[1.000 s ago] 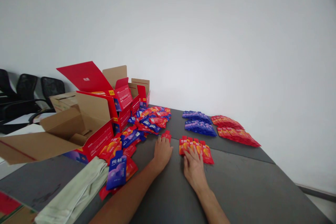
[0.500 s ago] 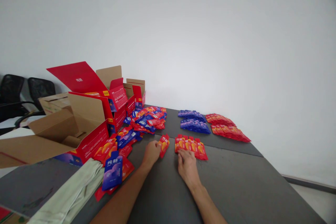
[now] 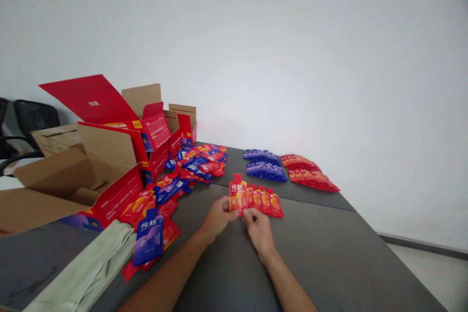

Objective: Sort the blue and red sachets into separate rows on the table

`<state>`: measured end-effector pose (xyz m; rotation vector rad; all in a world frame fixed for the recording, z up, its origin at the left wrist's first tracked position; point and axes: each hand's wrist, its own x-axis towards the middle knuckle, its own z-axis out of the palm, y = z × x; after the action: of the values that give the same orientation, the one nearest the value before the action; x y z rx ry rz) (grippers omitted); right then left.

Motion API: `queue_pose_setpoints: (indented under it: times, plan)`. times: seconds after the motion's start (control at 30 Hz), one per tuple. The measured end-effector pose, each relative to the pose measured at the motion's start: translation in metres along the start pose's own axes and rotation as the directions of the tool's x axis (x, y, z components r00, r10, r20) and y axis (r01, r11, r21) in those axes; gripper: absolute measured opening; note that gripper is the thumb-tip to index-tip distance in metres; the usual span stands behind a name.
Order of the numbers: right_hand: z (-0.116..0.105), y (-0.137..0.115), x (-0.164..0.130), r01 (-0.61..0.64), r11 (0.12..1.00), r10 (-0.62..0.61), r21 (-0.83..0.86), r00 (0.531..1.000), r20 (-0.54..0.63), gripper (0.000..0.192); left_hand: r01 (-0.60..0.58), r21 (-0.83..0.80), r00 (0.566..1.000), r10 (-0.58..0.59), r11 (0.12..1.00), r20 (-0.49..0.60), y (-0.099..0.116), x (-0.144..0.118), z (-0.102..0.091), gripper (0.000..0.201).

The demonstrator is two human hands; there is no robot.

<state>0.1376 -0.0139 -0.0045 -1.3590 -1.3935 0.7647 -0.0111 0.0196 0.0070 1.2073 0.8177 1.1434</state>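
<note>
Both hands now pinch one red pouch (image 3: 238,196) upright at frame centre, the left hand (image 3: 216,218) having brought it from the loose pile (image 3: 199,162) to the right hand (image 3: 257,226), at the left end of the red row (image 3: 266,202) on the table (image 3: 329,253).

Dark grey table (image 3: 347,248): loose pouches (image 3: 199,161) at 11 o'clock, sorted pouch rows (image 3: 288,170) at 1, boxes (image 3: 109,156) at 9.
</note>
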Motion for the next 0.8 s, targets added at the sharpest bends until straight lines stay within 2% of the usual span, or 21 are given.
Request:
queue_pose_setpoints:
  times: [0.17,0.3,0.43,0.5,0.57,0.63,0.8]
  plan:
    - [0.001,-0.001,-0.001,-0.018,0.999,0.016,0.049,0.999,0.052,0.04,0.016,0.059,0.997,-0.012,0.998,-0.076,-0.009,0.002,-0.002,0.029]
    - [0.001,-0.008,-0.003,-0.026,0.996,0.018,0.086,0.996,0.093,0.039,0.032,0.046,0.999,-0.03,0.998,-0.039,-0.002,0.001,0.0,0.031]
    - [-0.001,-0.016,-0.006,-0.025,0.995,0.012,0.099,0.992,0.125,0.037,-0.018,0.039,1.0,0.018,0.999,0.007,0.01,-0.001,0.002,0.03]
    - [-0.002,-0.017,-0.009,-0.035,0.995,0.02,0.098,0.988,0.152,0.036,-0.036,0.018,0.996,0.037,0.999,-0.076,0.012,0.001,0.0,0.029]
    - [-0.001,-0.017,-0.012,-0.048,0.995,0.03,0.087,0.98,0.195,0.036,-0.054,0.003,0.978,0.054,0.999,-0.202,0.011,0.005,-0.005,0.035]
    - [0.001,-0.016,-0.015,-0.051,0.997,0.035,0.066,0.972,0.232,0.035,-0.07,-0.01,0.957,0.065,0.997,-0.284,0.008,0.008,-0.01,0.041]
    - [0.007,-0.014,-0.017,-0.068,0.997,0.053,0.048,0.959,0.277,0.034,-0.062,-0.151,0.955,0.015,0.987,-0.296,0.001,0.013,-0.016,0.043]
